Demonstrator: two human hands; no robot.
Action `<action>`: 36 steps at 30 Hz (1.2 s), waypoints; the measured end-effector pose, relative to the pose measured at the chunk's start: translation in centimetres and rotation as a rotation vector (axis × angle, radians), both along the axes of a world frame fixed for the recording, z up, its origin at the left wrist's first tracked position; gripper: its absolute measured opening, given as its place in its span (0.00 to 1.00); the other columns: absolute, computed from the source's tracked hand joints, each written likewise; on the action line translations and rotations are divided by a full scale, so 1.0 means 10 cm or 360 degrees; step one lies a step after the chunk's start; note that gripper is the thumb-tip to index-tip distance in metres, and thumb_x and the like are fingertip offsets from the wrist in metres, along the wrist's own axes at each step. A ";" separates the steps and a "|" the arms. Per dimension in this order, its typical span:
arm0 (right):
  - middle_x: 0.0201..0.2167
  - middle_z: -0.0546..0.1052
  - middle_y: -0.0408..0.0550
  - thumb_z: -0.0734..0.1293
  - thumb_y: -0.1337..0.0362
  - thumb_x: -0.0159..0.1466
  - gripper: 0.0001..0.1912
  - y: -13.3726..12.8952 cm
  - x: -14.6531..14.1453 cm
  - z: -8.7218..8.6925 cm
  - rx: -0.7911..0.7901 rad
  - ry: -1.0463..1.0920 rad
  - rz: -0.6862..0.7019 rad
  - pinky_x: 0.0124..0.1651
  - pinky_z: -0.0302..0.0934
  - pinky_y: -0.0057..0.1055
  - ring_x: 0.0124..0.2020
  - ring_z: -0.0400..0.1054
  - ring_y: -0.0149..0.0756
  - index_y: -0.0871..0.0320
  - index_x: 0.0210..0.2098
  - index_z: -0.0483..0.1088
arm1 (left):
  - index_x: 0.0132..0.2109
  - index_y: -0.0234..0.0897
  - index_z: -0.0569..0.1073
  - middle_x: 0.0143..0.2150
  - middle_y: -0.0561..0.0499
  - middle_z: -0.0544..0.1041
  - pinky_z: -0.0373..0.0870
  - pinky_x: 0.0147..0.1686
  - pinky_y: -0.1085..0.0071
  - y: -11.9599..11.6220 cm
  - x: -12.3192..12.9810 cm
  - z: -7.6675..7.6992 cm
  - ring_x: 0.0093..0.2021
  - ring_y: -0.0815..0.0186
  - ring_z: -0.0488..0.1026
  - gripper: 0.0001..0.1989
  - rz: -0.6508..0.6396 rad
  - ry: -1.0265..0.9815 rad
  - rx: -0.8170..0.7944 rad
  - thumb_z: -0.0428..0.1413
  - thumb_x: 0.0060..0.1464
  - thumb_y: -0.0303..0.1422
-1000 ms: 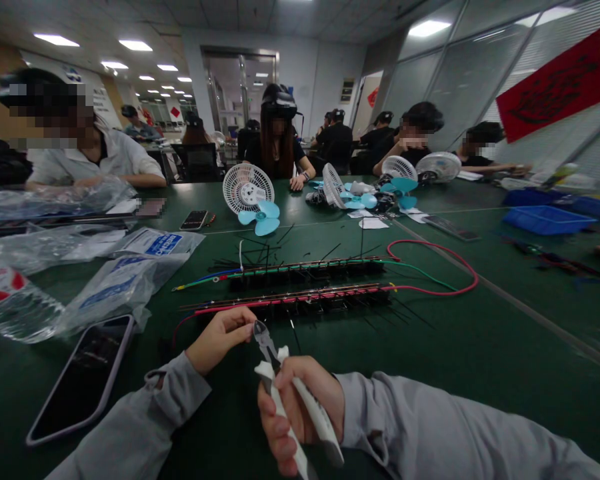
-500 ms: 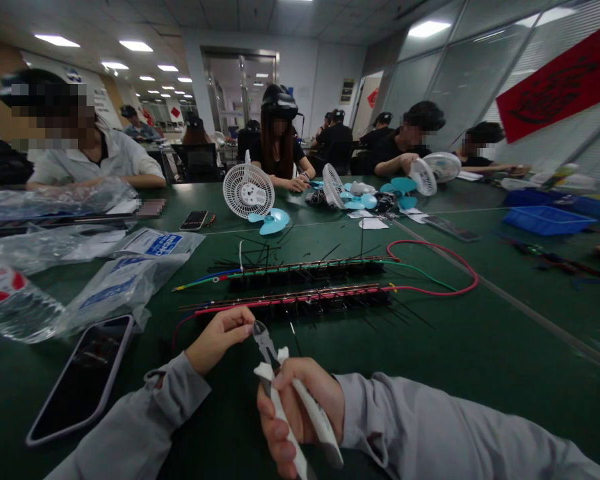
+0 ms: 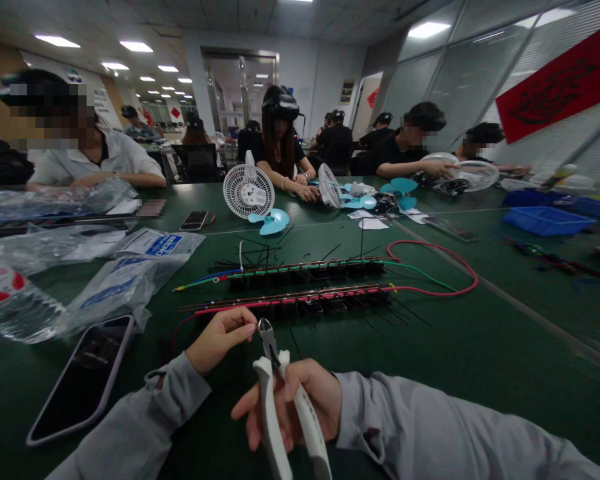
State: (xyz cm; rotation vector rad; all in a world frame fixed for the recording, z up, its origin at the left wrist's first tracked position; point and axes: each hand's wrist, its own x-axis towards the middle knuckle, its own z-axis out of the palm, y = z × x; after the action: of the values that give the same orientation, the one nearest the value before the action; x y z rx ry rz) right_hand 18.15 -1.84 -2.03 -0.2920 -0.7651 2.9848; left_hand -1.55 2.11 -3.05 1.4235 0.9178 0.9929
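Note:
My left hand [image 3: 223, 338] pinches something too small to make out between thumb and fingertips, in front of the lower black strip. Beside those fingertips is the tip of the white-handled cutting pliers [image 3: 269, 341], held in my right hand [image 3: 297, 403] with the handles spread. Two long black strips lie across the table, one behind the other. The rear strip [image 3: 307, 273] carries green and blue wires, the front strip [image 3: 305, 302] a red wire [image 3: 225, 306]. Thin black ties stick out from both.
A phone [image 3: 83, 377], plastic bags [image 3: 130, 267] and a bottle [image 3: 15, 300] lie at left. White fans [image 3: 249, 191] with blue blades stand farther back, near people at work. A blue tray [image 3: 547, 219] is at right, and a red wire loop [image 3: 473, 273] extends from the strips.
The fingers of my right hand have loosened and the pliers' handles have shifted slightly. Across the table, one person's hands have moved toward a fan, and another's fan has turned.

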 end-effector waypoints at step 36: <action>0.32 0.75 0.61 0.53 0.63 0.42 0.35 0.00 -0.01 -0.04 -0.0039 0.0028 0.0131 0.31 0.60 0.29 0.29 0.71 0.37 0.77 0.47 0.64 | 0.31 0.31 0.72 0.28 0.51 0.73 0.63 0.32 0.73 -0.02 0.02 0.05 0.28 0.68 0.68 0.12 -0.0140 -0.0086 -0.0088 0.61 0.49 0.38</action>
State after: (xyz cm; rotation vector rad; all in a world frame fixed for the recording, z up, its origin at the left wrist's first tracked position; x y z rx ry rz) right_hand 18.00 -1.80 -2.41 -0.2409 -0.7581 3.0714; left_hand -1.33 1.92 -2.60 1.3729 0.8300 0.9292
